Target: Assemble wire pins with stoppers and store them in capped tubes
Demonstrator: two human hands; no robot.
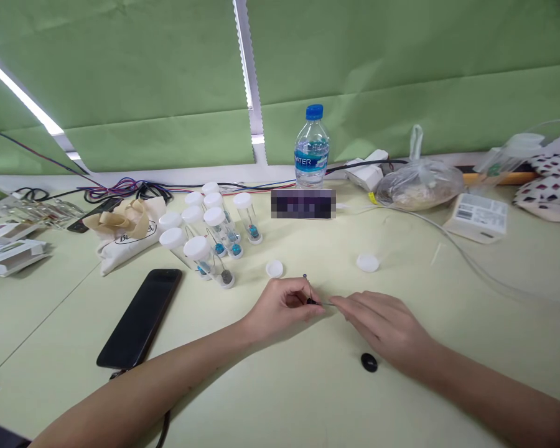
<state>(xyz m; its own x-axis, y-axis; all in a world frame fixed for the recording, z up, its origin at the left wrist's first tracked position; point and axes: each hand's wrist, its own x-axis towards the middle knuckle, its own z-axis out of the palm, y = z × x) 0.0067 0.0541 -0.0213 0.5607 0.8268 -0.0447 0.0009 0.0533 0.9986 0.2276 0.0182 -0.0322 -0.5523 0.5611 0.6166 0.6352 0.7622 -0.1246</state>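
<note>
Between its thumb and fingertips, my left hand (277, 306) pinches a small black piece (312, 302); a short stem with a dark bead-like tip (305, 276) rises from there. A thin grey wire (327, 304) runs rightward out of the black piece. The fingertips of my right hand (387, 320) are closed on the wire's far end, with the thumb partly hidden. On the table just below my right hand lies a round black disc (369, 362). Beyond my hands are two white caps, a left one (275, 269) and a right one (368, 262).
Several clear white-capped tubes (219, 230) with blue or grey pieces inside stand left of centre. Nearby are a phone (140, 318) and a cloth pouch (133, 230). Behind stand a water bottle (312, 149), a tied plastic bag (420, 180), a white box (476, 216) and cables (126, 185).
</note>
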